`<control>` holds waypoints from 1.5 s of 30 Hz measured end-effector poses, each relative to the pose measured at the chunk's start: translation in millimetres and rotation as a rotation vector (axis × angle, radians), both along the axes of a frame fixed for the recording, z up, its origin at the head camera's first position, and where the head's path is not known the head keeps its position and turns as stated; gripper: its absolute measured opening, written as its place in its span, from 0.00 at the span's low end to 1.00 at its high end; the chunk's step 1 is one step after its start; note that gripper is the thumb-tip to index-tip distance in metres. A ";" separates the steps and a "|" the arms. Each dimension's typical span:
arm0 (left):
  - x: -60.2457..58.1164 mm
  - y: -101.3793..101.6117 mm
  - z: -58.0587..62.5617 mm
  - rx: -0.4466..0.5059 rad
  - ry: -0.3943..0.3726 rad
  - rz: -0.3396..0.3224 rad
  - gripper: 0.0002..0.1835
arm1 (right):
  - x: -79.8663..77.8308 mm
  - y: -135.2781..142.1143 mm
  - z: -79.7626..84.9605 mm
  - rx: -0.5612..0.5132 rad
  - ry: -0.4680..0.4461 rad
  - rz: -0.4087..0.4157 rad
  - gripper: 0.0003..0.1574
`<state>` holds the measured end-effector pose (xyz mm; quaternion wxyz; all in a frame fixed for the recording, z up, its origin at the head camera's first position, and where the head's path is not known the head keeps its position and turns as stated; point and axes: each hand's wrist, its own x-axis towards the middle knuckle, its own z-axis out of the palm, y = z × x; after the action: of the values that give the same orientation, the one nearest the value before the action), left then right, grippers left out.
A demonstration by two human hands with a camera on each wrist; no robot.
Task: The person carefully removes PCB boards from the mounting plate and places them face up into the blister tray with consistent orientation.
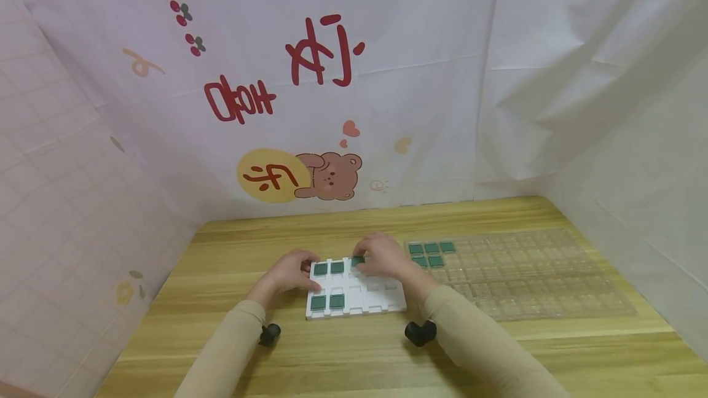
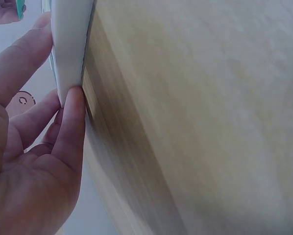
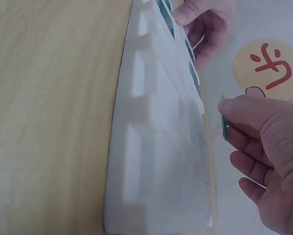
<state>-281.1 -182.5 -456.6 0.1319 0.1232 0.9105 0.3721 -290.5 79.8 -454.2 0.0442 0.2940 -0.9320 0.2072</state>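
Note:
A white foam-like tray [image 1: 387,301] with square pockets lies on the table. Two small green circuit boards sit in its back row at the left, one a back-row board [image 1: 321,269], and two more in its front row, such as this front-row board [image 1: 318,303]. My left hand [image 1: 290,271] grips the tray's left edge, thumb on the top face and fingertips against the side [image 2: 68,63]. Between thumb and fingertips my right hand [image 1: 383,255] pinches another green circuit board [image 3: 224,122] by its edges, raised over the back row. In the right wrist view this board stands edge-on, apart from the tray.
To the right lies a large clear plastic tray [image 1: 514,263] with many pockets. Several green boards [image 1: 432,249] fill its back left corner. A wooden table [image 1: 343,361] carries everything, with a printed white curtain [image 1: 420,109] behind it and on both sides.

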 end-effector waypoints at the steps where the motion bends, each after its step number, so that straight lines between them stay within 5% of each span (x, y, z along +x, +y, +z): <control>1: 0.0 0.0 0.1 0.001 -0.001 0.001 0.36 | 0.3 0.9 0.0 -0.004 0.002 0.001 0.12; 24: 1.0 -1.5 0.5 -0.007 0.002 -0.024 0.37 | 20.2 29.8 20.1 -0.131 0.034 0.003 0.12; 45: -0.4 -1.8 0.6 0.010 -0.002 -0.014 0.37 | 30.6 86.7 24.4 -0.182 0.115 -0.008 0.10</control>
<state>-281.5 -184.2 -456.0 0.1350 0.1300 0.9076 0.3756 -259.8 166.4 -429.8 0.1248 0.2965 -0.9064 0.2738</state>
